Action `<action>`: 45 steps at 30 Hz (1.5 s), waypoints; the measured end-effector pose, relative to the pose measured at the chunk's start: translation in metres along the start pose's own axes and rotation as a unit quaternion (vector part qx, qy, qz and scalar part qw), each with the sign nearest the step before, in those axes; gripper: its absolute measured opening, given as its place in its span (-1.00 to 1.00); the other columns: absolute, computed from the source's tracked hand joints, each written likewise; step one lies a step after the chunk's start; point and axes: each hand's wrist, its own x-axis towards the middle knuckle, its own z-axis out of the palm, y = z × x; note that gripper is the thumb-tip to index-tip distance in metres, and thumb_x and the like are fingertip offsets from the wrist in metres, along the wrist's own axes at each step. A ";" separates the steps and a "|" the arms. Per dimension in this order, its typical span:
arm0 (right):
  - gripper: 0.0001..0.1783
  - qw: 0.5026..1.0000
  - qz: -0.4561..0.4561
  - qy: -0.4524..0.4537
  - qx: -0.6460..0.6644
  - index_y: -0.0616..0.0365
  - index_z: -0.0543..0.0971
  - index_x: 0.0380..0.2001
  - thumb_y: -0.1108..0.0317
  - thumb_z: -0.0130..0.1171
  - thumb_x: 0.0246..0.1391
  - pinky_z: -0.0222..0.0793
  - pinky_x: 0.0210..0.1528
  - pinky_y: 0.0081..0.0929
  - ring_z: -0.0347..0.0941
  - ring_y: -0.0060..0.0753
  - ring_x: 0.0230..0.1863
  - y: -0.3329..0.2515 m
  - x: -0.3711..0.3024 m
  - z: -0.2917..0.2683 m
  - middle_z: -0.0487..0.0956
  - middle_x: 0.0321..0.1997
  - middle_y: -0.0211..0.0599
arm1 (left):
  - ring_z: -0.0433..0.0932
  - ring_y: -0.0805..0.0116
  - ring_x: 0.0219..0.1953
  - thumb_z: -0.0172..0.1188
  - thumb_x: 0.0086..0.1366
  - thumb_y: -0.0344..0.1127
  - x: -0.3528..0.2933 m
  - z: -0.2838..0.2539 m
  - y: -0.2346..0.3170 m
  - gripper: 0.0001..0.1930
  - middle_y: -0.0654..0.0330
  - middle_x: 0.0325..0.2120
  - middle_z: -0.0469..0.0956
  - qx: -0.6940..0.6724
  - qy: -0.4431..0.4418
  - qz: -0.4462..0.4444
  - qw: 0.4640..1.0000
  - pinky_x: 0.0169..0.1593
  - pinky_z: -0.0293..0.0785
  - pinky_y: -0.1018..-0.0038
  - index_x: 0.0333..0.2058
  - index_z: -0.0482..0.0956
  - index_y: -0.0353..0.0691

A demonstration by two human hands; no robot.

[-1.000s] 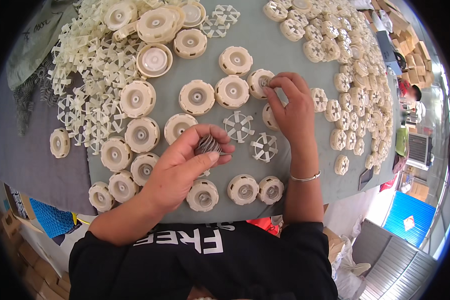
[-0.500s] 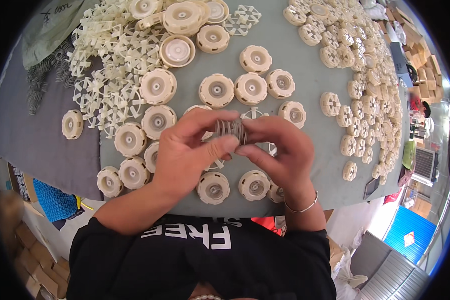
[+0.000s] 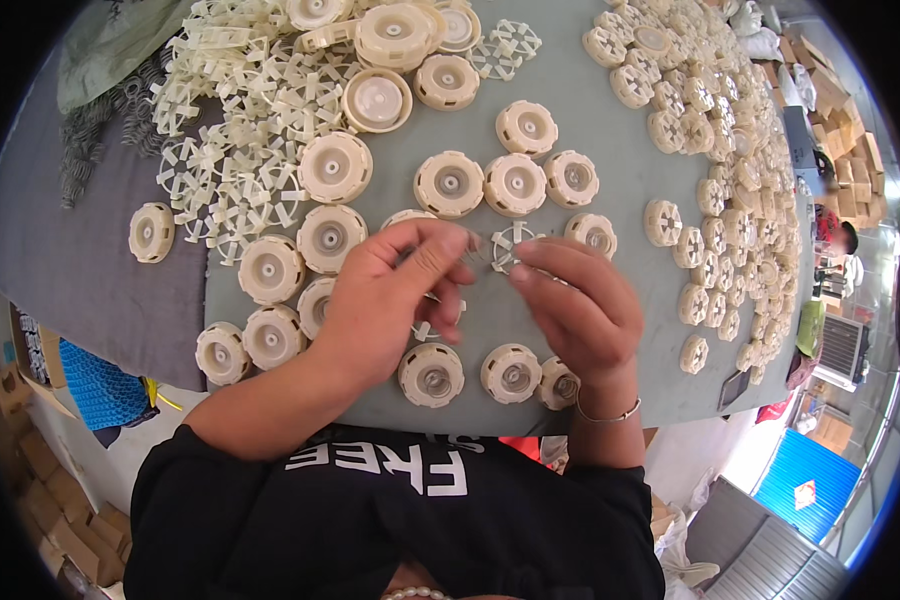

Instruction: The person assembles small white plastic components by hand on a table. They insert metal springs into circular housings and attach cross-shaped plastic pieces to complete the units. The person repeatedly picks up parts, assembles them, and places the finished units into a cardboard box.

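Note:
Over the middle of the table, my left hand (image 3: 385, 300) pinches a wire coil spring (image 3: 474, 243) between thumb and fingertips; the spring is small and blurred. Facing it across a gap, my right hand (image 3: 588, 310) has its fingers curled and drawn together; what they hold, if anything, is hidden. Between and behind the hands, a white plastic spoked ring (image 3: 510, 246) lies on the cloth. Round cream plastic caps stand about, one (image 3: 431, 375) below my left hand and another (image 3: 511, 374) below my right. Metal coils show inside some of them.
A heap of white spoked rings (image 3: 235, 130) covers the back left. More cream caps (image 3: 332, 238) stand beside my left hand. Many caps with spoked rings fitted (image 3: 662, 222) crowd the right side. Grey springs (image 3: 80, 150) lie by a plastic bag (image 3: 110, 60) at far left.
My hands have drawn apart from the bundle of springs they held together. A gap now shows between them, with a spring at my left fingertips. The view has shifted slightly.

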 end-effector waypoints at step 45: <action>-0.71 0.936 0.165 -0.248 0.190 0.10 0.74 -0.08 0.45 0.43 0.09 0.52 -0.11 -0.30 0.60 -0.24 -0.15 0.013 0.065 -0.007 0.67 -0.13 -0.31 | 0.58 0.33 0.11 -0.02 0.45 -0.60 0.001 -0.001 -0.011 -0.35 0.02 0.24 0.47 -0.028 -0.083 0.046 0.995 0.09 0.60 0.39 0.49 0.15 -0.22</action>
